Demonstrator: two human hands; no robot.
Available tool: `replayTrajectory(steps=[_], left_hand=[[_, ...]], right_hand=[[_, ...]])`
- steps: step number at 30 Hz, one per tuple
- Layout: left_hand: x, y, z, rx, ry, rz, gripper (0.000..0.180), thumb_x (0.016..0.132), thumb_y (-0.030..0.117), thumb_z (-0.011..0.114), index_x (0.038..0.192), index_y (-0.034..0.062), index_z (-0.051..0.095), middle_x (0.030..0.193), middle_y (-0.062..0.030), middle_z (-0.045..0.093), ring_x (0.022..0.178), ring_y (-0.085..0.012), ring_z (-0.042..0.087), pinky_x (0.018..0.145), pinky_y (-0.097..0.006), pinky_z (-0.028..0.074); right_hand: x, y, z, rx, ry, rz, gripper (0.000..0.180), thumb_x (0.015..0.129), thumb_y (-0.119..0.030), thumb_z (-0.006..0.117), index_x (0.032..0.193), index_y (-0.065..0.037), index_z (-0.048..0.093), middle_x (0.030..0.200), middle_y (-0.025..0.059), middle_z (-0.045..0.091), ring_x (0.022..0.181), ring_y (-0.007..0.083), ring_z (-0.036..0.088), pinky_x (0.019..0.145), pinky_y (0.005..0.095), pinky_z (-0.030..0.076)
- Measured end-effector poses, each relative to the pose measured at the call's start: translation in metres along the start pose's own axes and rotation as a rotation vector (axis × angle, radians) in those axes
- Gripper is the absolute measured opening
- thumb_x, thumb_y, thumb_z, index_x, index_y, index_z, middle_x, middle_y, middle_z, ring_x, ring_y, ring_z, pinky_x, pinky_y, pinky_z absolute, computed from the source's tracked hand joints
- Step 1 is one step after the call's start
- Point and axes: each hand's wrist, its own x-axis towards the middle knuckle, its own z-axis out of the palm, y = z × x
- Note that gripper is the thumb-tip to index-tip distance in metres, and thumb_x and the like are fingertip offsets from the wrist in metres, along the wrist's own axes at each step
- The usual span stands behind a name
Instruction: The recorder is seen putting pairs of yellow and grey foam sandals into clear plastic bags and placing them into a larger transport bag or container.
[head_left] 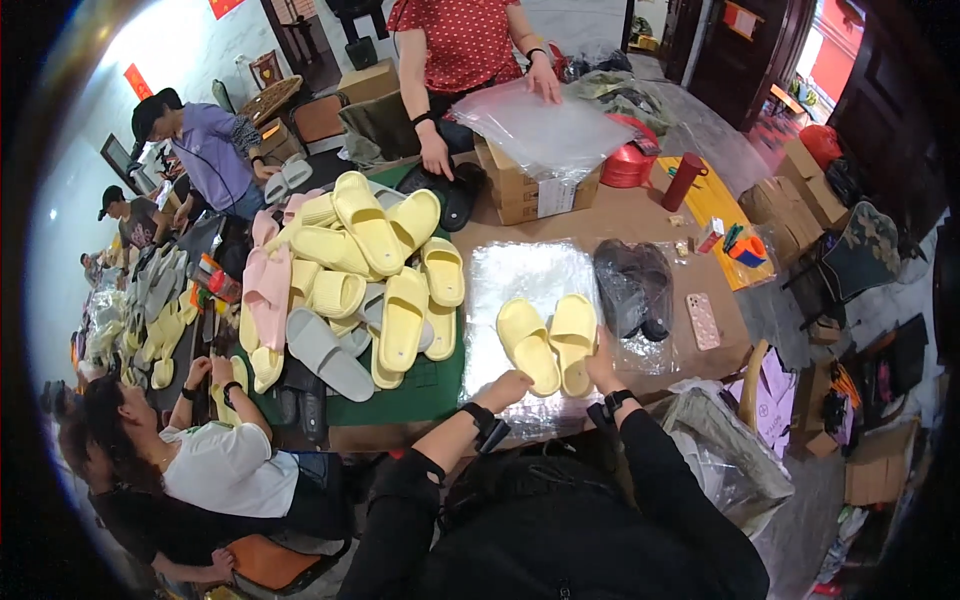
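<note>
A pair of pale yellow slippers (528, 345) lies side by side on a stack of clear plastic bags (490, 275), toes pointing away from me. My left hand (505, 388) has its fingers closed at the heel end of the left slipper. At the outer side of the right slipper (574, 345), my right hand (603, 366) grips its edge, the fingers partly hidden. Just to the right, a dark pair of slippers (634, 290) sits in a clear bag. A large heap of yellow, grey and pink slippers (400, 300) rises on the left.
Across the table, a person in a red dotted top touches black slippers (462, 195) and plastic sheets (540, 120) on a cardboard box (515, 190). A phone (702, 320), a red bottle (684, 182) and a tape dispenser (748, 250) lie right. Other people work at left.
</note>
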Motion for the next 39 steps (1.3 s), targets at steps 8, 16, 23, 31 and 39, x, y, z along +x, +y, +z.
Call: replayTrajectory(steps=[8,16,23,31,39], left_hand=[[-0.037,-0.023,0.001,0.769,0.062,-0.078,0.034,0.079,0.024,0.049,0.109,0.0099,0.057,0.128,-0.0249,0.037,0.113,-0.0396,0.040,0.091,-0.050,0.034],[-0.052,-0.045,-0.004,0.875,-0.236,-0.050,0.049,0.082,0.022,0.050,0.128,0.0096,0.041,0.139,-0.0253,0.018,0.129,-0.0392,0.018,0.104,-0.049,0.017],[-0.049,-0.057,0.000,0.901,0.005,0.140,0.040,0.072,0.020,0.058,0.109,0.0072,0.056,0.132,-0.0306,0.029,0.124,-0.0447,0.025,0.101,-0.051,0.020],[-0.050,-0.047,-0.001,1.030,0.103,0.153,0.040,0.073,0.021,0.056,0.109,0.0030,0.055,0.134,-0.0252,0.031,0.126,-0.0380,0.026,0.103,-0.048,0.018],[-0.055,-0.050,-0.004,0.818,0.037,0.095,0.043,0.075,0.014,0.052,0.116,-0.0025,0.050,0.139,-0.0217,0.020,0.127,-0.0402,0.022,0.103,-0.049,0.022]], right_hand=[[0.013,-0.023,0.018,-0.067,0.301,-0.150,0.042,0.072,0.010,0.044,0.112,-0.004,0.043,0.106,0.0187,0.050,0.102,0.0351,0.047,0.085,0.0388,0.037],[0.002,-0.028,0.040,-0.440,0.202,-0.045,0.029,0.074,-0.013,0.056,0.101,-0.003,0.053,0.105,0.0169,0.051,0.103,0.0350,0.046,0.087,0.0440,0.037],[-0.020,-0.012,0.066,-0.562,0.010,-0.172,0.013,0.070,-0.018,0.062,0.080,-0.022,0.068,0.119,0.0221,0.046,0.115,0.0393,0.038,0.097,0.0431,0.030],[0.004,-0.028,0.073,-0.783,-0.318,-0.022,0.046,0.075,-0.026,0.056,0.120,-0.032,0.051,0.140,0.0223,0.020,0.129,0.0409,0.015,0.103,0.0510,0.019],[0.021,-0.035,0.075,-0.805,-0.418,-0.028,0.042,0.076,-0.027,0.053,0.117,-0.019,0.049,0.129,0.0134,0.036,0.123,0.0336,0.030,0.095,0.0579,0.026]])
